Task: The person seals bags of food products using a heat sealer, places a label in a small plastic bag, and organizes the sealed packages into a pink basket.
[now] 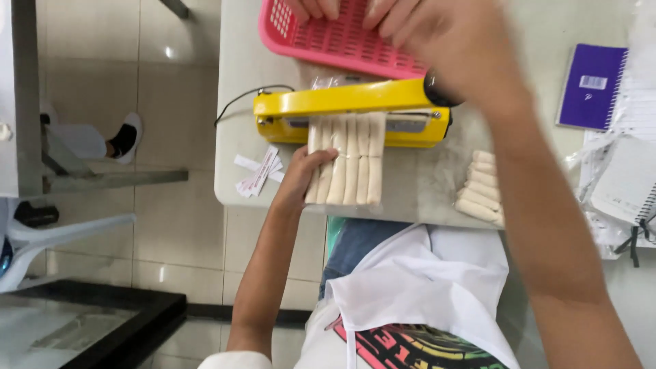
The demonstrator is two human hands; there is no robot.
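Note:
My left hand [298, 179] grips the left side of a clear bag of pale dough sticks [348, 164]. The bag's top edge lies inside the jaw of a yellow heat sealer [342, 102] on the white table [417, 184]. My right hand [447, 44] lies over the black knob [437, 92] at the right end of the sealer's arm. Its fingers reach over a pink perforated basket [342, 41]. The sealer's arm is down on the bag.
A second packet of pale sticks [482, 188] lies right of the sealer. A purple notebook [591, 85] and spiral pads [629, 178] sit at the right. Paper slips [258, 172] lie near the table's left edge. Another hand's fingers [316, 7] touch the basket. A person's shoe [126, 137] is on the tiles.

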